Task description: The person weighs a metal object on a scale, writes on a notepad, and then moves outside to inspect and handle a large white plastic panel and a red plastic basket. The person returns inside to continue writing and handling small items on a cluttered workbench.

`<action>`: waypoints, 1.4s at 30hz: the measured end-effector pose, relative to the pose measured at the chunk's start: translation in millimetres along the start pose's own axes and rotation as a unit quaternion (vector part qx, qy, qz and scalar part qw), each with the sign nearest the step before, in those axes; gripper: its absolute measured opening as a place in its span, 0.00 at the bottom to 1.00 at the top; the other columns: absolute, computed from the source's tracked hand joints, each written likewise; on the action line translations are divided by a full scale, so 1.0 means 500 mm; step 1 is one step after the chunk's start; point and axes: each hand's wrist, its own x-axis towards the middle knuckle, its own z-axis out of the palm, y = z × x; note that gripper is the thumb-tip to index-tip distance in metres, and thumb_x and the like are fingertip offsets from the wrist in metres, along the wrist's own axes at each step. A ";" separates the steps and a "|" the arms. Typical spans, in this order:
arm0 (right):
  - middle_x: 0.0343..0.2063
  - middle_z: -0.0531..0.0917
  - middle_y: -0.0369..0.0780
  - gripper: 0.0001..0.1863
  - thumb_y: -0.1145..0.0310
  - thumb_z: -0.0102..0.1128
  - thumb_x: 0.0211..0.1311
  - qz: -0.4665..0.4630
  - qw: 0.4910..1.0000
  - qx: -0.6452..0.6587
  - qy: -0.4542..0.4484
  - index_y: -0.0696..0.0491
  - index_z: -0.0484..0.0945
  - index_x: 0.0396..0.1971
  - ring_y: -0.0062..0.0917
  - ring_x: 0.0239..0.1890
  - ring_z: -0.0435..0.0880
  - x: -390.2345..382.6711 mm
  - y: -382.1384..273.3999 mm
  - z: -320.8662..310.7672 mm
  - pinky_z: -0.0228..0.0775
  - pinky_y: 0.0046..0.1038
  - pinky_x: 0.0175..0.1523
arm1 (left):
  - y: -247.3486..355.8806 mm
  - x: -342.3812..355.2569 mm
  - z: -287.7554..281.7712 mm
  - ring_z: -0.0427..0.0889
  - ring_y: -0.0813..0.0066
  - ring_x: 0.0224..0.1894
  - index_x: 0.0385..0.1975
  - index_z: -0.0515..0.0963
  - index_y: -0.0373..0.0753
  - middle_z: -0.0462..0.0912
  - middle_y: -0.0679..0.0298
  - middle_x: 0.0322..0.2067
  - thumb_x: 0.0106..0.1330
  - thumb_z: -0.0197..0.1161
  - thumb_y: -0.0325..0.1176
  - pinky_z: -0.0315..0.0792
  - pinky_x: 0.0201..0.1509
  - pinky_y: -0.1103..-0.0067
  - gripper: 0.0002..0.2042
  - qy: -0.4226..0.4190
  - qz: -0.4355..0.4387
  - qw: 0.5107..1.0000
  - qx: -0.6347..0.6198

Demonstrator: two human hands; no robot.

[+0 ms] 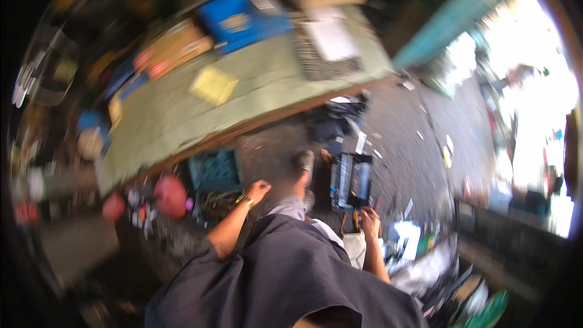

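- Landmark: table, pale green top, brown near edge running slantwise from lower left to upper right.
- Dark case: rectangular, black-rimmed, pale strips within; in front of the table's near edge, toward its right end, seemingly at floor level. Long axis points roughly toward the table.
- Right hand: the nearer hand, at the case end farther from the table; the case lies from it toward the table and slightly left. Fingers curled beside a thin reddish item; blurred, so whether they hold it, or touch the case, cannot be told.
- Left hand: in front of the table's middle, well apart from the case; fingers loosely bent, no object made out, width of grip not readable.
- Shoe: before the table, between left hand and case.
- Turquoise crate: just below the table's near edge, left of the left hand.
- Dark floor: broadest stretch, from the table's right end down past the case's right side; a few pale scraps on it.
- Bagged clutter: farther from the table than the case, to its right, crowding the right forearm.
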 end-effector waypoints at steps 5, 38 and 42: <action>0.26 0.84 0.38 0.09 0.69 0.61 0.59 -0.132 0.984 -0.030 -0.118 0.57 0.79 0.37 0.20 0.21 0.80 -0.011 -0.006 0.104 0.69 0.22 0.22 | 0.059 -0.141 -0.141 0.84 0.61 0.38 0.38 0.81 0.41 0.86 0.58 0.34 0.64 0.63 0.46 0.75 0.43 0.71 0.14 0.116 -0.019 0.993 -0.018; 0.19 0.74 0.39 0.09 0.79 0.66 0.43 -0.619 0.665 -0.180 -0.378 0.55 0.72 0.20 0.34 0.21 0.75 0.099 -0.877 1.033 0.68 0.32 0.28 | 0.198 0.331 -0.679 0.53 0.46 0.70 0.59 0.69 0.44 0.60 0.56 0.67 0.56 0.63 0.63 0.45 0.69 0.45 0.36 0.481 0.057 0.837 0.254; 0.19 0.75 0.40 0.08 0.79 0.65 0.43 -0.644 0.646 -0.209 -0.354 0.55 0.72 0.19 0.33 0.21 0.77 0.110 -0.861 1.043 0.68 0.32 0.27 | 0.200 0.336 -0.674 0.54 0.46 0.70 0.59 0.70 0.44 0.60 0.56 0.66 0.56 0.63 0.62 0.46 0.68 0.45 0.36 0.474 0.053 0.841 0.256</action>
